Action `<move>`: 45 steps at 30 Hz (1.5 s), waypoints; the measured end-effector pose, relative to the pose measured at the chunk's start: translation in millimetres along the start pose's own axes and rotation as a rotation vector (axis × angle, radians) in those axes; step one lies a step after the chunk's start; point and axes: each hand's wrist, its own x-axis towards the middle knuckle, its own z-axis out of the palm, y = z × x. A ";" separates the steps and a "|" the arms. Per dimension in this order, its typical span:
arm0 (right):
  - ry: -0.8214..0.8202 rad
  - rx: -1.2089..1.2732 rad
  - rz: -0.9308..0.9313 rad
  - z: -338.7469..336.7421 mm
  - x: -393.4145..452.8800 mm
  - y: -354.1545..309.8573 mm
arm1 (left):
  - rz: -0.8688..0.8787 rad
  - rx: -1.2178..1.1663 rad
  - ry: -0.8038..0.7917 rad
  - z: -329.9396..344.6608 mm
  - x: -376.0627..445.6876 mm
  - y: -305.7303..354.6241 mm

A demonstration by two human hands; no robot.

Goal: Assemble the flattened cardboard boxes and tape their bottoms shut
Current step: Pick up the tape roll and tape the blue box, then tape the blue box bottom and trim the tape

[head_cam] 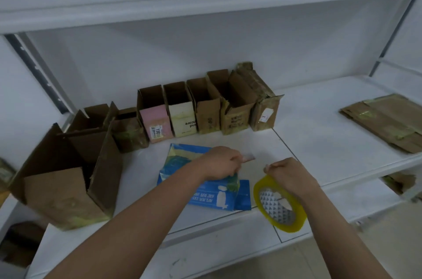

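head view: person's two bare arms reach over a white shelf (319, 141), looking down at both hands.
left hand (220, 162): fingers curled, pinching something small and thin at the fingertips, probably the free end of the tape strip. It pokes out to the right of the knuckles. Hand sits on top of the blue box, roughly at its middle.
right hand (290, 175): fingers curled over the top edge of the tape roll, thumb and forefinger pinched together at the far tip. Cannot tell exactly what is pinched there.
tape roll (279, 204): yellowish clear tape on a patterned core, held tilted on edge. It hangs under the right hand's fingers, just right of the blue box, low over the shelf front.
blue box (205, 175): flattened, blue with white print, lying flat on the shelf near the front edge. Yellowish tape patches on its far-left part. Under the left hand, apart from the right hand.
gap between hands: small; the fingertips of the two hands face each other above the right edge of the blue box.
assembled boxes (205, 105): row of open-topped cartons standing along the back wall, touching side to side, one pink-faced, one cream-faced.
large box (68, 178): open brown carton standing at the left front, flaps up.
flat cardboard stack (386, 121): flattened brown pieces lying on the shelf far right, well apart from both hands.
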 end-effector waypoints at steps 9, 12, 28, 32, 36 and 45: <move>-0.050 0.193 0.026 10.3 7.3 7.1 | -0.171 -0.082 0.425 18.4 1.6 -8.4; -0.041 0.187 0.007 10.8 4.5 7.4 | -0.265 0.022 0.501 29.8 6.2 1.8; 0.131 0.110 0.029 -9.0 -8.4 28.6 | -0.406 0.354 0.308 33.5 23.6 18.4; 0.129 0.105 0.012 -5.9 -5.5 27.0 | -0.402 0.412 0.262 36.3 25.2 24.6; 0.119 0.071 -0.004 -3.6 -6.4 24.8 | -0.343 0.450 0.268 36.6 23.3 21.0; 0.065 0.272 -0.068 -22.5 -5.3 21.1 | 0.280 0.543 0.093 8.1 -28.2 -20.6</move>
